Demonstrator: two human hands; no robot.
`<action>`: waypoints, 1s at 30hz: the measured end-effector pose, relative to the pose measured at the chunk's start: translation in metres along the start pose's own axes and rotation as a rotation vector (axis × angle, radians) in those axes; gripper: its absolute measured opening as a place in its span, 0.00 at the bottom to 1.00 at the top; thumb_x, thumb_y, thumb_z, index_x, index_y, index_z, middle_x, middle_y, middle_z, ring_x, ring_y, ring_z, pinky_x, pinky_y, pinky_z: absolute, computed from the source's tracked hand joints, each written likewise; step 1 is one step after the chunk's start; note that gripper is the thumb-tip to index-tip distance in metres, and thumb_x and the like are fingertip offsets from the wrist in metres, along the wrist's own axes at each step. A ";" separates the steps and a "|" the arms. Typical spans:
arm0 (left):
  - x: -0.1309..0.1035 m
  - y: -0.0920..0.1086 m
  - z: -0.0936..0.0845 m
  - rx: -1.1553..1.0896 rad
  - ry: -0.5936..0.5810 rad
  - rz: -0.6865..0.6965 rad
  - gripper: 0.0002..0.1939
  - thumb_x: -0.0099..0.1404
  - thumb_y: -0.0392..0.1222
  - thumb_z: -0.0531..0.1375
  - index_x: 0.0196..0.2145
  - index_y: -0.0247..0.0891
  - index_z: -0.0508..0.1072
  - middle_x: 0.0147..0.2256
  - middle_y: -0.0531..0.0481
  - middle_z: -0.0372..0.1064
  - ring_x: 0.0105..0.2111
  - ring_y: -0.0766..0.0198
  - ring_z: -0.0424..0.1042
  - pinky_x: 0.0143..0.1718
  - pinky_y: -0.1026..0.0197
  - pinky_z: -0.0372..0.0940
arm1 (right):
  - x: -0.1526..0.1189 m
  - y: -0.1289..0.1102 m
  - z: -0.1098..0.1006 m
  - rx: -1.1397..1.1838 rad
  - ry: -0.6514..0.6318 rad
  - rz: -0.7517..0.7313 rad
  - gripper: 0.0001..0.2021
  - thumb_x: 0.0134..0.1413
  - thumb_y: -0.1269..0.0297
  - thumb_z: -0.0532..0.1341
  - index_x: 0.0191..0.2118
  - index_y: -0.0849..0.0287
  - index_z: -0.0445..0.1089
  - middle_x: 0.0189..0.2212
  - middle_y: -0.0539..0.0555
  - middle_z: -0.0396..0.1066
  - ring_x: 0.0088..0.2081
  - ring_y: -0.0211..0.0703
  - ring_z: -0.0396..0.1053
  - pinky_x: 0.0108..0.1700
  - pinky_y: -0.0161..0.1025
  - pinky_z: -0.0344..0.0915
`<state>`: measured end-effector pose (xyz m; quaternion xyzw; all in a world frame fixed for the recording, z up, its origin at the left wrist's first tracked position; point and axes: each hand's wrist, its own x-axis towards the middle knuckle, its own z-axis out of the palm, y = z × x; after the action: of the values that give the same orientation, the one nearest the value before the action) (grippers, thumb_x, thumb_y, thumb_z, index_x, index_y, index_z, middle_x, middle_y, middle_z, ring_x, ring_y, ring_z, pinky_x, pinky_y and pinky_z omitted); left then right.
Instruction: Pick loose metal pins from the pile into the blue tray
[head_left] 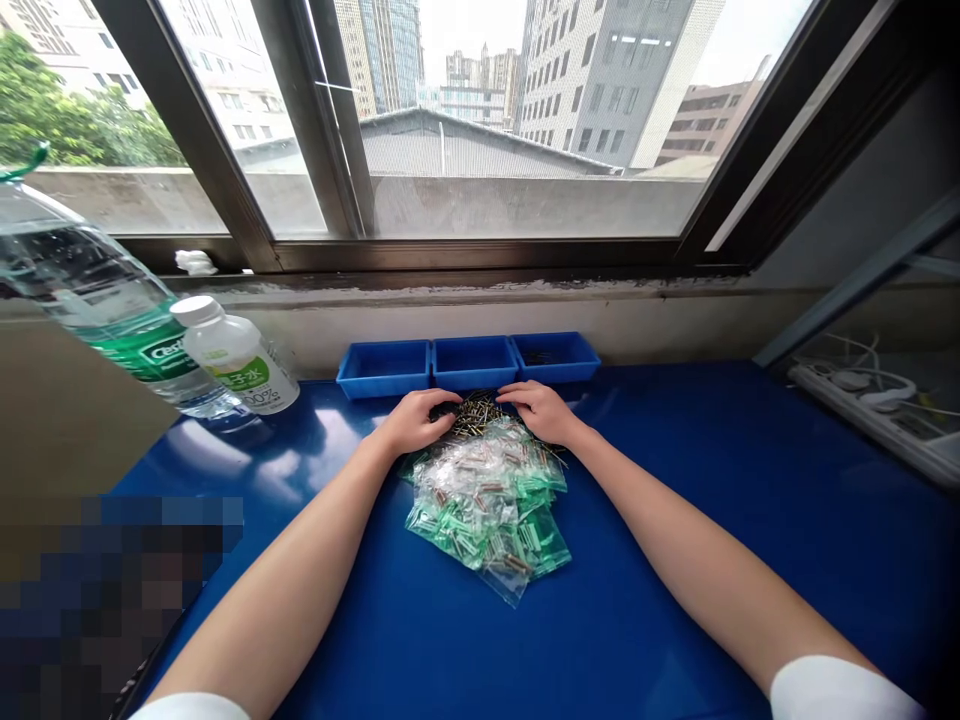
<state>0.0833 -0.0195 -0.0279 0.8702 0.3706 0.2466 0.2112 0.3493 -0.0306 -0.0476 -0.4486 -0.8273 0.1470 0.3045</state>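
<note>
A heap of small loose screws or pins (478,412), dark and brass-coloured, lies on the blue tabletop; their exact kind is too small to tell. My left hand (418,420) rests at the heap's left side, fingers parted and curved around its edge. On the opposite side my right hand (541,410) reaches over the heap's right edge with fingers stretched out. Neither hand visibly grips anything. Just in front of the heap, nearer to me, is a pile of small clear and green plastic bags (487,500) with little metal and pale pieces inside.
Three blue trays (474,378) stand in a row against the wall; the right one holds some dark thin pieces. At the left are a large water bottle (142,345) and a white drink bottle (251,365). A power strip with cables (877,390) sits at the far right.
</note>
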 end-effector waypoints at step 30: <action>0.000 -0.005 0.004 -0.006 0.091 0.025 0.15 0.59 0.37 0.55 0.43 0.38 0.74 0.43 0.45 0.73 0.43 0.58 0.73 0.48 0.57 0.66 | -0.004 -0.003 -0.003 0.290 0.424 0.279 0.11 0.53 0.56 0.59 0.36 0.57 0.71 0.29 0.53 0.73 0.30 0.43 0.69 0.33 0.39 0.65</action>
<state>0.0829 -0.0169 -0.0345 0.8620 0.3680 0.2899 0.1936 0.3510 -0.0360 -0.0456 -0.5306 -0.6459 0.2071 0.5084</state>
